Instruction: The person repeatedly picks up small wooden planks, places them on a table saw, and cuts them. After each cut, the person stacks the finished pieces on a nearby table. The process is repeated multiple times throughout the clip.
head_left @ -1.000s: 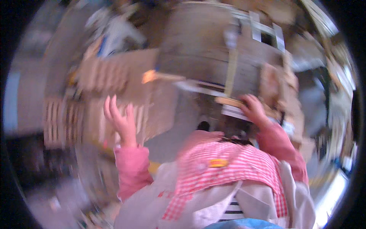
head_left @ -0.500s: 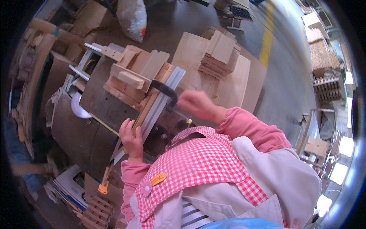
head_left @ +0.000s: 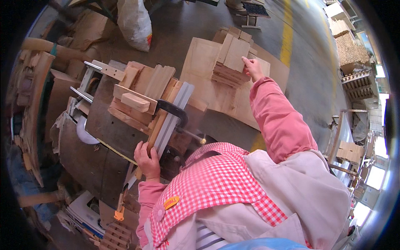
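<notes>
My left hand (head_left: 148, 161) lies against the near end of a wooden strip and metal rail fence (head_left: 173, 112), its fingers apart and holding nothing. A black C-clamp (head_left: 174, 111) grips the fence. Beyond it, on the dark machine table (head_left: 100, 112), sit several pieces of wood (head_left: 157, 81) and a plank with a small wooden block (head_left: 135, 102) on it. My right hand (head_left: 253, 69) is stretched out to a stack of flat boards (head_left: 229, 71), its fingers closed at the corner of a top wooden board (head_left: 236, 56). Its fingertips are partly hidden.
The stack stands on a wide plywood sheet (head_left: 196, 62). A yellow tape measure strip (head_left: 114, 150) crosses the table. At the back hangs or stands a white sack (head_left: 134, 25). A yellow floor line (head_left: 286, 37) runs on the right, with stacked wood (head_left: 352, 50) beyond.
My right hand has moved from beside the clamp, away and to the right, to the board stack. My left hand stays at the fence. The view has shifted slightly.
</notes>
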`<state>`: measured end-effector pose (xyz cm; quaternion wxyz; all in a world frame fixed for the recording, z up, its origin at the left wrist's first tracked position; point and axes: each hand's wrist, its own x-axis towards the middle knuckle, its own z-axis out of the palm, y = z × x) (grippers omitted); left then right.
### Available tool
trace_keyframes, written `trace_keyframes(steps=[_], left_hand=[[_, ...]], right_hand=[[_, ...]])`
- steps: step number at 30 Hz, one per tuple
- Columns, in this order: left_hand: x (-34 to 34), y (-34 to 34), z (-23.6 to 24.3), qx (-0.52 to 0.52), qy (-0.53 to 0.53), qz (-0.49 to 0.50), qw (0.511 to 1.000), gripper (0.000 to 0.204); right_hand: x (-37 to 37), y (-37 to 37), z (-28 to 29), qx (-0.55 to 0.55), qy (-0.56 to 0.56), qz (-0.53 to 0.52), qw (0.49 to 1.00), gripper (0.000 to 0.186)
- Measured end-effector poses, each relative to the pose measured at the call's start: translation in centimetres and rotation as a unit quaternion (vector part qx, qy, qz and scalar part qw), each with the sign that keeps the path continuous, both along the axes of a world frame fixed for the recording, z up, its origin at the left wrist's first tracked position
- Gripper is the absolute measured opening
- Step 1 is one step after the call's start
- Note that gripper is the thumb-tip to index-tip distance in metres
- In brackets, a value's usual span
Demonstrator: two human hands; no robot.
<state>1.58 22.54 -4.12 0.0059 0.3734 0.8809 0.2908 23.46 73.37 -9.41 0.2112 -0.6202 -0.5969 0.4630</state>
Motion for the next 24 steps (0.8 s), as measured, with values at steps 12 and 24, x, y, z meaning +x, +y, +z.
trace_keyframes(steps=[12, 24], left_hand=[[0.2, 0.4, 0.1, 0.004, 0.021, 0.012, 1.000, 0.028], [0.3, 0.2, -0.3, 0.004, 0.017, 0.017, 1.000, 0.027]], right_hand=[[0.4, 1.6, -1.3, -0.063, 0.034, 0.012, 0.997, 0.041], [0.1, 4.0, -3.3, 0.021, -0.120, 0.079, 0.989, 0.048]])
